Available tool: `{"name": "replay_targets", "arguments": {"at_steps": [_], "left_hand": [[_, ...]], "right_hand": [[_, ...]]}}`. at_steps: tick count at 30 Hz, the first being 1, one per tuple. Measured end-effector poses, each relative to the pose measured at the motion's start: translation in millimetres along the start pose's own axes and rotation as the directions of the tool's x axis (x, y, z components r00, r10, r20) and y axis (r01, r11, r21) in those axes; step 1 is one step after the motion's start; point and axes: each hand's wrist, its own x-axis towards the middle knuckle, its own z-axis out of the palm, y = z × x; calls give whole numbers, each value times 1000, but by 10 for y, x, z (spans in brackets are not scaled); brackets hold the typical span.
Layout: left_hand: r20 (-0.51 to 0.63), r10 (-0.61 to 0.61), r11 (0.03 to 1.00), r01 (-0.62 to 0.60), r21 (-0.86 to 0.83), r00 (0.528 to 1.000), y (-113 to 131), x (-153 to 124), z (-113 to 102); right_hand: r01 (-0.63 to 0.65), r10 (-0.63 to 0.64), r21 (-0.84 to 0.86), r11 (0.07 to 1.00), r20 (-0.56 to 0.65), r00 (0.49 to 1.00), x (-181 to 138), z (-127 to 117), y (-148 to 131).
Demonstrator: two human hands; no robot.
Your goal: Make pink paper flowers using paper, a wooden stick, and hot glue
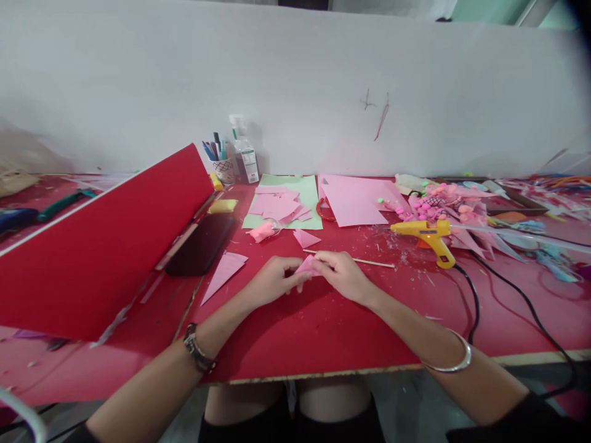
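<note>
Between my two hands is a small folded piece of pink paper [307, 266], held just above the red tabletop. My left hand [277, 280] pinches its left side between thumb and fingers. On the right side, my right hand [344, 275] grips the same paper, its fingertips closed on it. A thin wooden stick [375, 263] lies on the table, passing behind my right hand. Just beyond my hands rests a small pink paper triangle [306, 238]. A larger pink triangle [225, 275] lies left of my left hand.
A yellow hot glue gun [425, 237] with a black cord lies at right, near a pile of pink cone-shaped pieces [455, 206]. Pink sheets [355, 195] and cut pieces [279, 204] lie at the back. A dark phone [201, 246] and a leaning red board [111, 246] stand left.
</note>
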Motion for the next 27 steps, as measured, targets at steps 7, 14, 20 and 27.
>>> {"name": "replay_targets", "arguments": {"at_steps": [7, 14, 20, 27], "left_hand": [[-31, -121, 992, 119, -50, 992, -7, 0, -6], [-31, -127, 990, 126, -58, 991, -18, 10, -42], [-76, -65, 997, 69, 38, 995, -27, 11, -38], [-48, -29, 999, 28, -17, 998, 11, 2, -9]], "right_hand": [[-93, 52, 212, 973, 189, 981, -11, -29, 8], [-144, 72, 277, 950, 255, 964, 7, -53, 47], [-143, 108, 202, 969, 173, 979, -5, -58, 40], [-111, 55, 221, 969, 245, 968, -14, -49, 19]]}}
